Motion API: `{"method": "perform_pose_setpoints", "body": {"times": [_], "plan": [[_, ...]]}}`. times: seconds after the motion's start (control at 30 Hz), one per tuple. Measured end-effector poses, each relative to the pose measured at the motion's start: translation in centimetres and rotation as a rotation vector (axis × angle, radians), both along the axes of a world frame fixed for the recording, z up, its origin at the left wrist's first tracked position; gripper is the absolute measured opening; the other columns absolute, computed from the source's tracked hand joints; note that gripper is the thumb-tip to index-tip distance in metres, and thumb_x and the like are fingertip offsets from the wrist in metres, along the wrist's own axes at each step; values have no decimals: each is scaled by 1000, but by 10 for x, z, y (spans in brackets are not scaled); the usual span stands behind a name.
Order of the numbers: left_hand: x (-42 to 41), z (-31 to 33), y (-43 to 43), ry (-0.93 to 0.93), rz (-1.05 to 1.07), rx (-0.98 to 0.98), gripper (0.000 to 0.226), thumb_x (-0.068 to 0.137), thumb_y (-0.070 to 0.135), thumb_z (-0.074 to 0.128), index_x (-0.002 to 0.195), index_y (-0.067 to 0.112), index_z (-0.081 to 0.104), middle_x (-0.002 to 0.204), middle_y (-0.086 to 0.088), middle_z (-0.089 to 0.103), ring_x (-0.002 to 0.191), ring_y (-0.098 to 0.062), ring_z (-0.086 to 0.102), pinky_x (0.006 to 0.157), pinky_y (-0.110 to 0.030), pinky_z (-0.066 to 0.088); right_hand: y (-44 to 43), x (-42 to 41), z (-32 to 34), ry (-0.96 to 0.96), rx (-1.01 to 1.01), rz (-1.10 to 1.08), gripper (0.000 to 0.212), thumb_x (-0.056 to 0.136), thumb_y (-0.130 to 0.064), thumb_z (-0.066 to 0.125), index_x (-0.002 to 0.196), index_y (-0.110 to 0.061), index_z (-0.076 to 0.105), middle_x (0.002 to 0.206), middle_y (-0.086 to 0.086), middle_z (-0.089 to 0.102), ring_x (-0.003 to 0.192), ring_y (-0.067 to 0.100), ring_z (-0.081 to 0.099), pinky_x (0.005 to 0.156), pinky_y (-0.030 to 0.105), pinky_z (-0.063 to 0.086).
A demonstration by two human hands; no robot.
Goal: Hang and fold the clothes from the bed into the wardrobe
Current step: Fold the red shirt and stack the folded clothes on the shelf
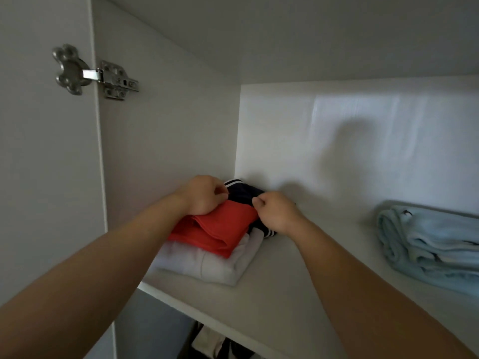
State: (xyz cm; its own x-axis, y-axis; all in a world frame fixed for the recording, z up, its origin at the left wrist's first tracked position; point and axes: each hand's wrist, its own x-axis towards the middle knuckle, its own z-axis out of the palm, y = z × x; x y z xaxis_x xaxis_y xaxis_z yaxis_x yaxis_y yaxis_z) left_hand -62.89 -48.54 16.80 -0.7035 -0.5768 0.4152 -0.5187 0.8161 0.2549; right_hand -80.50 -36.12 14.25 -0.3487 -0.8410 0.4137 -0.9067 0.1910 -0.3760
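Observation:
On the white wardrobe shelf (272,301) lies a small stack of folded clothes in the back left corner. A white folded garment (207,265) is at the bottom, a red one (220,229) on top of it, and a dark navy piece with white stripes (243,193) behind and beside the red. My left hand (204,195) has its fingers curled and pinches the navy piece at the left. My right hand (274,211) grips the navy piece at its right edge.
A folded light-blue towel (430,244) lies at the right of the same shelf. The open door with a metal hinge (96,73) stands at the left. Below the shelf, dark and white clothes (220,345) show in the lower compartment.

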Motion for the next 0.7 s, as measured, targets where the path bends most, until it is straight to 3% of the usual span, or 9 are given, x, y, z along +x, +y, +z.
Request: {"method": "perform_pose_setpoints", "body": {"times": [0.1,0.2,0.3,0.4,0.57,0.63,0.7], "plan": [[20,-9,25,14,47,-43,26,100,38,56,114,24,73,114,1,72,104,-19,64,82,-25,42,15,21,3,6,-15,69,40,100,-34,50,66,-13,56,65,-1,58,68,22,58,58,31,39],[40,-17,40,0,57,-34,30,102,42,52,120,26,70,116,2,70,105,-20,63,81,-26,39,26,39,2,37,13,118,27,96,-35,56,94,-16,74,96,1,75,94,24,68,84,36,55],[55,-28,52,-17,62,-22,38,105,43,45,135,25,62,132,1,65,116,-20,59,88,-24,37,34,51,-1,55,32,97,33,97,-36,57,119,-18,72,123,6,71,115,28,65,99,38,51],[68,-42,65,38,90,1,44,106,43,42,144,23,53,145,-1,57,129,-21,53,103,-25,35,39,59,-8,56,23,73,38,100,-33,52,131,-16,66,134,8,65,124,30,59,103,36,48],[97,-68,98,121,115,-15,51,105,37,49,151,16,44,154,-5,47,141,-22,43,115,-24,25,58,89,-18,47,-21,57,35,101,-32,49,123,-15,70,127,12,68,119,33,62,100,41,51],[112,-79,113,139,108,-29,52,103,32,53,152,16,44,155,-5,46,143,-21,41,115,-23,23,72,103,-25,22,-42,62,26,99,-31,50,99,-16,72,100,10,72,103,35,66,87,38,54],[126,-88,125,152,92,-36,51,103,29,54,151,15,45,155,-4,46,144,-21,39,116,-24,21,89,115,-32,-19,-63,42,27,98,-28,51,76,-15,60,78,7,65,86,35,64,76,35,53]]}}
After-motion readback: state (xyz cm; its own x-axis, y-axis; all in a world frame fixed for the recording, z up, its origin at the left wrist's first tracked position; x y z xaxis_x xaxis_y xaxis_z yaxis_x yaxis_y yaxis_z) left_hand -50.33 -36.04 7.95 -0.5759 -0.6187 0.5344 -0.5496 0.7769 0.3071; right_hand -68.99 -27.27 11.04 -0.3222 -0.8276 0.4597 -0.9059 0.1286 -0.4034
